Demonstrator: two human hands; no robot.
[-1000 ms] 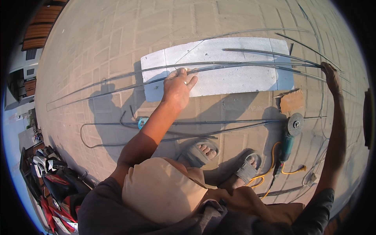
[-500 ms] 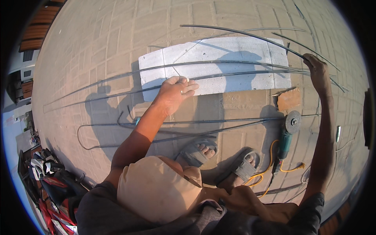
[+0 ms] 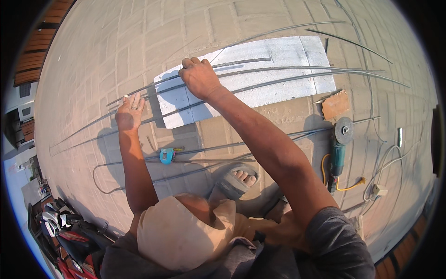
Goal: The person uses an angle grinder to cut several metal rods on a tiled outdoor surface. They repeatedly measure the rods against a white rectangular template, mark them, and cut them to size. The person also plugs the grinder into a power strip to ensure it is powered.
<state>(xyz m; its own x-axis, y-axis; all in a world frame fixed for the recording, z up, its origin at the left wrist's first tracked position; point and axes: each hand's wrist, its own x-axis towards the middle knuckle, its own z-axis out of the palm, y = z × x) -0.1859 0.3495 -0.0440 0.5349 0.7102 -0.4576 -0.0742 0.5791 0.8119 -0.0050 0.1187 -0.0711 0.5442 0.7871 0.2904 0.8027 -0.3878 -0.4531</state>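
My right hand (image 3: 200, 80) is closed around a dark steel rod (image 3: 244, 61), which lies across the far side of a long white slab (image 3: 274, 51) and sticks out past its left end. Left of the slab, my left hand (image 3: 129, 114) is palm up beside the rod's left part. A small white piece (image 3: 125, 96) shows at its thumb and fingertip, while the other fingers are stretched out. Two longer steel rods (image 3: 278, 81) cross the slab nearer to me, converging toward the right. The right hand covers part of the rods.
A blue tape measure (image 3: 167, 156) sits by a bent rod (image 3: 94, 172) nearer my feet. To the right, an angle grinder (image 3: 340, 156) with a bare disc and yellow cord lies beside a brown cardboard scrap (image 3: 335, 105). A motorbike (image 3: 69, 232) stands at lower left.
My right hand has swung from the far right to the slab's left part, and its rod now lies over the slab. My left hand has moved left, off the slab.
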